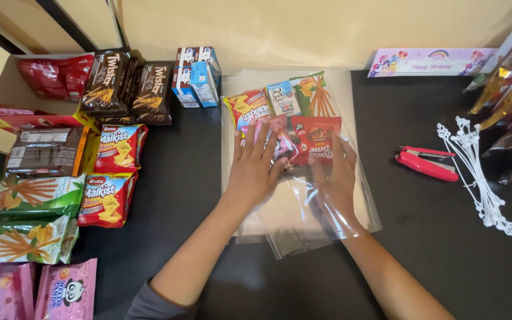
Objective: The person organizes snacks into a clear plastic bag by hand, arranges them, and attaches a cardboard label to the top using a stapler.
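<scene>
- The clear plastic bag (303, 219) lies flat on the black table (434, 237), its mouth toward the person, and serves as the landmark here
- The left hand (254, 166) rests on top of the bag, fingers spread and flat, pressing down on it and gripping nothing
- The right hand (334, 172) is inside the bag's mouth, under the film, fingers stretched toward the red snack packet (316, 137); fingertips touch the packet, but whether they pinch it I cannot tell
- Deeper in the bag, beyond both hands, sit a pink packet (279, 139), a red-and-yellow cracker packet (249, 109), a small milk carton (284, 98) and a green stick-biscuit packet (316, 95), crowded together and overlapping
- Right of the bag lies a pink stapler (425, 163), and further right a bundle of white twist ties (478, 172)
- Left of the bag, well apart, stand rows of spare snack packets (109, 172) and blue milk cartons (196, 74)
- Beyond the bag's far right corner lies a pastel card strip (431, 61)
</scene>
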